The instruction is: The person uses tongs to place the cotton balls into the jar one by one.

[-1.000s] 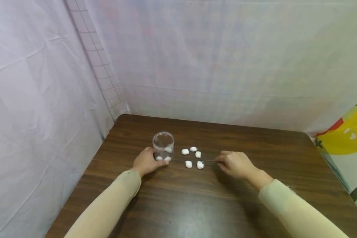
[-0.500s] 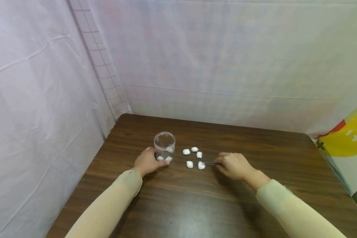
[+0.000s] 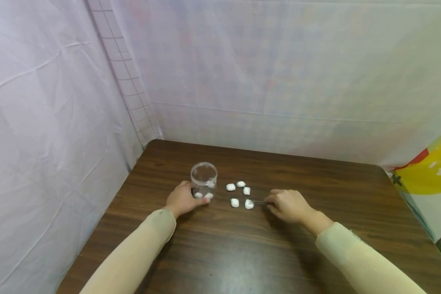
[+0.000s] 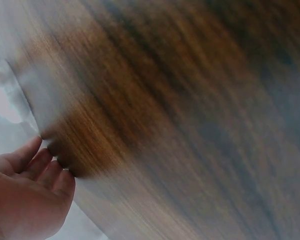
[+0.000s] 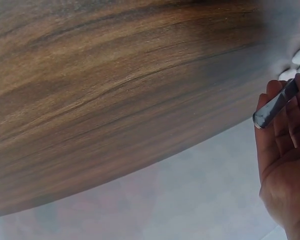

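Around the lower left side of a clear jar (image 3: 203, 173), the left hand (image 3: 182, 199) curves its fingers, thumb along the front. Several white cotton balls lie at the jar's bottom. The right hand (image 3: 288, 205) pinches metal tweezers (image 3: 258, 202), whose tips meet a cotton ball (image 3: 249, 204) on the table. In the right wrist view the blunt end of the tweezers (image 5: 275, 106) crosses the fingers. To the left lies another cotton ball (image 3: 234, 203); three more form a small group behind, one of them a cotton ball (image 3: 230, 187) nearest the jar.
Everything stands on a dark brown wood-grain table (image 3: 228, 249) with rounded back corners. A pale curtain (image 3: 272, 81) hangs behind it, and a white sheet (image 3: 51, 143) on the left. A yellow printed cloth (image 3: 426, 179) shows at the right edge.
The tweezer tips have settled on the front right cotton ball. Otherwise the hands, jar and cotton balls stay nearly in place; the head view has shifted slightly.
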{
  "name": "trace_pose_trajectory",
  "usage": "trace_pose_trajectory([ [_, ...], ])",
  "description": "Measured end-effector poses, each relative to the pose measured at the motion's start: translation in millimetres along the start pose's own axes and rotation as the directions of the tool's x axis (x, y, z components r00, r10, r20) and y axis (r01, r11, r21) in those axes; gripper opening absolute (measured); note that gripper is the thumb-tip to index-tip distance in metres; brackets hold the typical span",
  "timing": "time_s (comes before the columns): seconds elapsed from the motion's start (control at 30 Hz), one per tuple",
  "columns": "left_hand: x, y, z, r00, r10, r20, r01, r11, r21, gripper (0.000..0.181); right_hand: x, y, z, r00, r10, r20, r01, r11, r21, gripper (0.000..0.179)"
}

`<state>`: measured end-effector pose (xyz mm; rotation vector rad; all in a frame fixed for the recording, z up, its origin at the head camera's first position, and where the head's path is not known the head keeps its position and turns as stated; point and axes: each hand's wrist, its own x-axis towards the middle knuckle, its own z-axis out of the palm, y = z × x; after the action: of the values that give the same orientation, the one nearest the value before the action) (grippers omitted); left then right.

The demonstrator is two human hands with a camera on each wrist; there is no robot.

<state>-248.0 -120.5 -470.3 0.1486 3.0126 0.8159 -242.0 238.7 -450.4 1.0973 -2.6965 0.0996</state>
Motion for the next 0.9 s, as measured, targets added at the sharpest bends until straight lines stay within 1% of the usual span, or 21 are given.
trace_pose_trajectory([
  [0.17,-0.4,0.4,-0.9,1.000,0.000,0.001,0.000,1.000,0.005,0.078,0.6,0.6,1.3,1.000,-0.002,-0.003,0.001,1.000,-0.013,0.015],
  [0.37,0.1,-0.1,-1.3,1.000,0.002,-0.003,-0.002,1.000,0.004,0.079,1.5,0.5,1.0,1.000,-0.004,-0.009,0.004,1.000,-0.004,0.014],
  [0.57,1.8,-1.2,0.5,1.000,-0.010,0.002,0.010,1.000,0.003,0.081,1.5,1.3,2.0,1.000,-0.008,-0.029,0.008,1.000,-0.010,0.013],
  [0.9,1.6,-1.8,1.9,1.000,-0.009,-0.001,0.009,1.000,0.006,0.082,2.5,1.0,2.9,0.999,-0.003,-0.039,0.002,1.000,-0.023,0.011],
])
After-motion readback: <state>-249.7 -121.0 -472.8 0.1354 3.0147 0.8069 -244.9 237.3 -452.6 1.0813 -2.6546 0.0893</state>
